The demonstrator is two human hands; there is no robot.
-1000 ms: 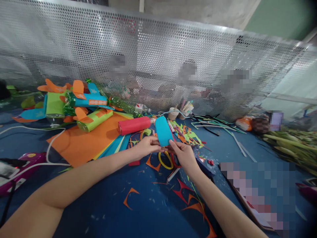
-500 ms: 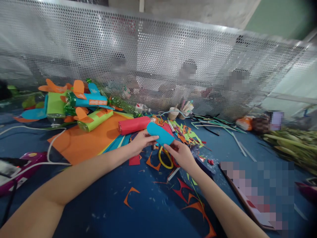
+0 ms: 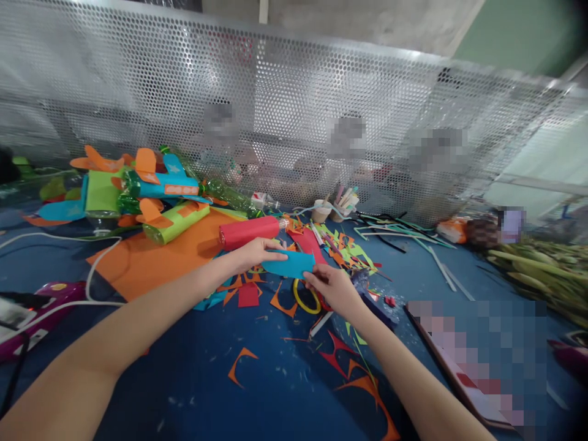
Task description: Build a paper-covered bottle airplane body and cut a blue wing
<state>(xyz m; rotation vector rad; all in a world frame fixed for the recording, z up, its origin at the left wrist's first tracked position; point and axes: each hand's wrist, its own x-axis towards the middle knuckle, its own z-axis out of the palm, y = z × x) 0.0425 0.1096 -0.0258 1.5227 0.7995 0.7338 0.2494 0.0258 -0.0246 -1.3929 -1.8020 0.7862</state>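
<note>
Purple power strip (image 3: 68,294) cropped at L edge, tablet (image 3: 473,361) display pixelated, blue paper piece (image 3: 290,264) pt. hidden by L hand (image 3: 261,252).

My left grip (image 3: 257,252) and right grip (image 3: 337,286) are bare, with slim fingers. My left arm (image 3: 151,318) and right arm (image 3: 407,364) are bare too, getting thinner toward the wrists.

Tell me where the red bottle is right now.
In the head view, the red bottle lies on its side left of centre, just beyond the left hand and by the right edge of the orange sheet.
</note>
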